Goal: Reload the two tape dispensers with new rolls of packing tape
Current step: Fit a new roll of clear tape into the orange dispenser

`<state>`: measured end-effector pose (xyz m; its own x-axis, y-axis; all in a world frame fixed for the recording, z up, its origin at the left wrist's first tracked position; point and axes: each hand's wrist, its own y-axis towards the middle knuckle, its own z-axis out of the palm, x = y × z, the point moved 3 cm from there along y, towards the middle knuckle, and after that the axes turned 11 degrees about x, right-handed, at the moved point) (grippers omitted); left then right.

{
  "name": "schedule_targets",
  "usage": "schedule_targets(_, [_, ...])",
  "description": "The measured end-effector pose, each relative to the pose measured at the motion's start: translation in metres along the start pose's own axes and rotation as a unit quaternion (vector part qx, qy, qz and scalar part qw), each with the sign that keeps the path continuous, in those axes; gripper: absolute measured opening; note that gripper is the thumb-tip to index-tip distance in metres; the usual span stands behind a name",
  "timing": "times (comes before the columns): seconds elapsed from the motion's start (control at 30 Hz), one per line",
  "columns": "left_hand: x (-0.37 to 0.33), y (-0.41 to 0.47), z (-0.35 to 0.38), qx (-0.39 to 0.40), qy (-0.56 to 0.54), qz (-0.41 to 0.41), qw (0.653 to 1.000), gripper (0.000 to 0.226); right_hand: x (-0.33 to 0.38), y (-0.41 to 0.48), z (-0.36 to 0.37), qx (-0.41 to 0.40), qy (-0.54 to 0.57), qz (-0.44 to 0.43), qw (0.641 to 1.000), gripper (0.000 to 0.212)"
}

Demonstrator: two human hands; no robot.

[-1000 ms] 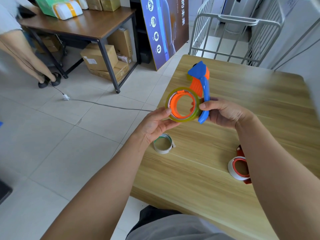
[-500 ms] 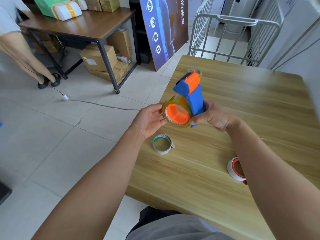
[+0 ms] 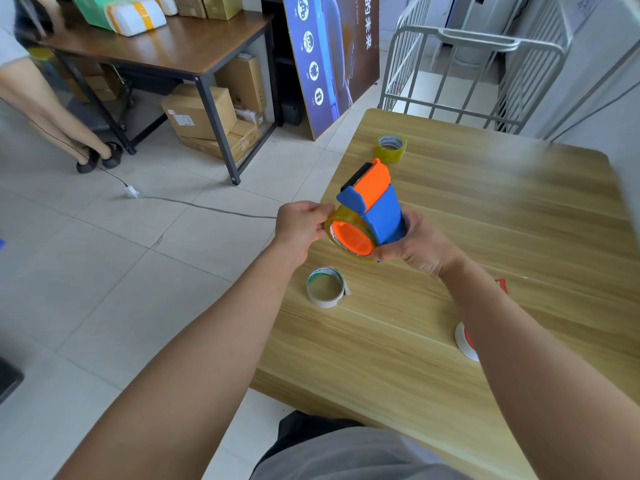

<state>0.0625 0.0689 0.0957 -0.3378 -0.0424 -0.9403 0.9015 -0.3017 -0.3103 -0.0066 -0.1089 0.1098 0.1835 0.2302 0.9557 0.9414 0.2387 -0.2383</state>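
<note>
The right hand [image 3: 415, 252] grips the blue and orange tape dispenser [image 3: 382, 216] from below. It holds it up above the wooden table [image 3: 502, 216], so the wheel side faces the person. A yellow roll of tape [image 3: 346, 216] sits on the orange wheel. The left hand [image 3: 300, 230] pinches the rim of that roll, most likely to turn it and find the loose end. I think 1 dispenser is nearly loaded, and the tape end must next be pulled through the front. An empty ring [image 3: 325, 288] lies on the table just below the hands, out of the way. 1 new roll [image 3: 391, 147] waits near the far edge, I guess for the 2nd dispenser [image 3: 464, 342]. That one lies by the right arm, mostly hidden behind it.
</note>
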Motion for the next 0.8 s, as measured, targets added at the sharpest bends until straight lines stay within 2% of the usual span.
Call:
schedule_targets(0.1, [-0.004,0.002,0.0,-0.029,0.146,0.021,0.989,0.011,-0.004,-0.001,0.003,0.006,0.0,0.007,1.0,0.057])
schedule_targets(0.17, [-0.006,0.004,0.0,-0.041,0.189,0.022,0.981,0.017,-0.005,-0.001,0.006,0.012,0.0,0.007,1.0,0.057])
schedule_targets(0.5, [-0.015,0.004,-0.002,-0.017,0.177,-0.028,0.984,0.018,-0.009,-0.007,0.014,0.027,0.036,0.002,0.999,0.06])
schedule_targets(0.63, [-0.022,0.002,0.001,-0.022,0.231,-0.002,0.973,0.02,-0.004,-0.007,0.019,0.069,0.04,-0.008,0.997,0.057])
schedule_targets(0.73, [-0.032,-0.001,0.008,0.022,0.24,0.022,0.97,0.019,-0.002,-0.007,0.02,0.089,0.088,-0.015,0.992,0.051])
schedule_targets(0.8, [-0.038,-0.003,0.012,0.044,0.243,0.034,0.969,0.013,-0.003,-0.008,0.021,0.086,0.079,-0.011,0.993,0.051])
